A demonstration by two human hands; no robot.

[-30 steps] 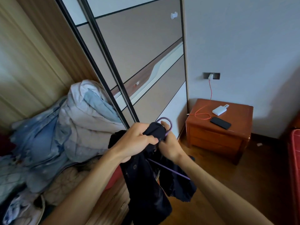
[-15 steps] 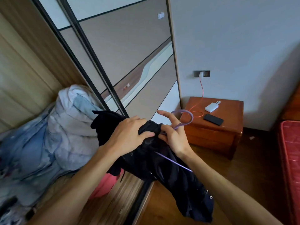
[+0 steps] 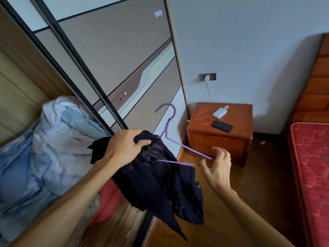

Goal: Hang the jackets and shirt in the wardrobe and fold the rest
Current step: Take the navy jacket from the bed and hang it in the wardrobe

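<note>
Bedroom corner with a wood floor, standing right up at the wardrobe. Gripping the bunched collar of the dark jacket with the left hand, fingers curled over the cloth, thumb clamped on the front. Got the right hand out to the side, fingers loosely curled round the far end of the purple hanger, a bit blurred, so can't swear how tight. Tucked into the jacket's neck on one side, poking out bare toward the right hand on the other, hook pointing up in front of the wardrobe. Hanging crumpled below both hands otherwise, not spread over the hanger yet. Further out on the left: pale blue bedding heaped inside the open wardrobe, plus a pinkish-red bundle low down beside it. Over to the right: wooden nightstand against the wall, carrying a black phone, a white power bank and a red cable running up to the wall socket. Red mattress at the far right edge.
</note>
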